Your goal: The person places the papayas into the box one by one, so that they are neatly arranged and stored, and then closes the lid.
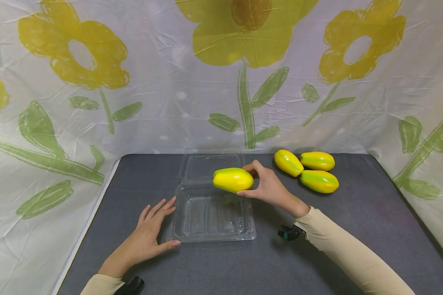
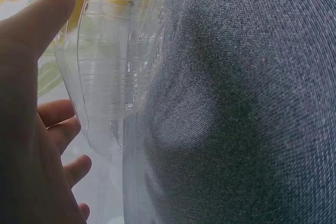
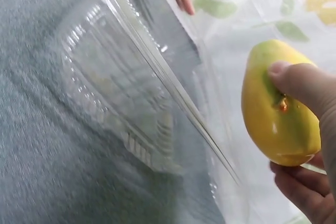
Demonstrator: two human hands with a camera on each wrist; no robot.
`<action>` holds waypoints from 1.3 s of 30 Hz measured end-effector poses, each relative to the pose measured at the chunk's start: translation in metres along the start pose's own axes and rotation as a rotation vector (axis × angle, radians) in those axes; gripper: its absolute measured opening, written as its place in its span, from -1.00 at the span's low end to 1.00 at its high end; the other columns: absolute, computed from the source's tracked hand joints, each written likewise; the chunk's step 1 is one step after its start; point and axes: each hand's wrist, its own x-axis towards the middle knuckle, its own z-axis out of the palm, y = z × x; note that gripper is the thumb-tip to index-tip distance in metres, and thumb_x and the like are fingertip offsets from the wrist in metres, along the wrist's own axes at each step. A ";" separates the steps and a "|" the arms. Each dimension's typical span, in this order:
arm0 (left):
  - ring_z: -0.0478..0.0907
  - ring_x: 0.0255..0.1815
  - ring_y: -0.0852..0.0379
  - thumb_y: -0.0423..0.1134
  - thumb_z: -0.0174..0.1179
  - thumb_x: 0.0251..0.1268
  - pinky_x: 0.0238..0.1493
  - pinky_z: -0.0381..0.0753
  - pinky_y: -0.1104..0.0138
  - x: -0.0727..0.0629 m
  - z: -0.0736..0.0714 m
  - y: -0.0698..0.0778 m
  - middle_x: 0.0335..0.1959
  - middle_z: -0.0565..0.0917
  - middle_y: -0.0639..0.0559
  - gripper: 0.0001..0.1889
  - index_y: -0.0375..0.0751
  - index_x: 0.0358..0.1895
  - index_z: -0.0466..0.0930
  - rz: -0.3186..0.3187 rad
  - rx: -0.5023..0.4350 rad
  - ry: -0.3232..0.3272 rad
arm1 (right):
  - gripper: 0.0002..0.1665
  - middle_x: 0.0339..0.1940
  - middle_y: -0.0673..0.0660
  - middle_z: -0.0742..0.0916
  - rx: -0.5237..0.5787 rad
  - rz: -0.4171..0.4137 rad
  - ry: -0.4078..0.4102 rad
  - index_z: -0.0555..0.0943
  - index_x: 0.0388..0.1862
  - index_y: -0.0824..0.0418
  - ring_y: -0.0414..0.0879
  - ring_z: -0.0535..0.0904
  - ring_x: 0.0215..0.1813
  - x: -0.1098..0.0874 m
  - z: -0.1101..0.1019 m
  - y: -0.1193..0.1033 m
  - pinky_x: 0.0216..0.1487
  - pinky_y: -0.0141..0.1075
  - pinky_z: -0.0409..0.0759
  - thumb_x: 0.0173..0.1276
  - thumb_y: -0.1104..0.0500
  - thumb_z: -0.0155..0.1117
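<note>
My right hand [image 1: 267, 184] grips a yellow-green papaya [image 1: 231, 180] between thumb and fingers, holding it above the clear plastic container [image 1: 214, 237]. In the right wrist view, the thumb lies over the end of the papaya [image 3: 268, 114], with fingers beneath it. The hinged container lies with its lid [image 1: 193, 166] folded back, away from me. Beside the container's left edge, my left hand [image 1: 145, 235] is spread, its fingertips right at the rim. The left wrist view shows the thumb and fingers along the side wall of the container [image 2: 107, 61].
Three more papayas [image 1: 319, 181] lie grouped at the back right of the dark grey tabletop [image 1: 354, 229]. A white cloth [image 1: 162, 102] with printed yellow flowers hangs behind and at the sides. Black wrist cameras [image 1: 291, 232] are worn on both wrists.
</note>
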 end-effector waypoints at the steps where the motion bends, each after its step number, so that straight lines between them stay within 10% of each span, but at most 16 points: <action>1: 0.12 0.55 -0.31 0.29 0.38 0.02 0.36 -0.02 -0.39 0.000 0.000 0.000 0.61 0.14 -0.01 0.00 -0.12 0.48 0.20 -0.002 -0.001 -0.001 | -0.23 0.17 0.13 0.68 0.014 0.009 0.002 0.42 0.07 0.14 0.00 0.69 0.01 0.000 0.002 -0.001 0.09 -0.05 0.68 -0.02 -0.01 0.65; 39: 0.12 0.55 -0.30 0.24 0.42 -0.01 0.37 -0.03 -0.38 0.002 -0.001 0.003 0.60 0.16 0.00 0.03 -0.14 0.50 0.17 -0.014 0.011 -0.008 | -0.21 0.14 0.11 0.71 0.085 0.183 -0.046 0.56 0.24 0.15 0.01 0.67 -0.01 0.019 0.043 -0.040 0.05 -0.04 0.67 0.02 -0.01 0.62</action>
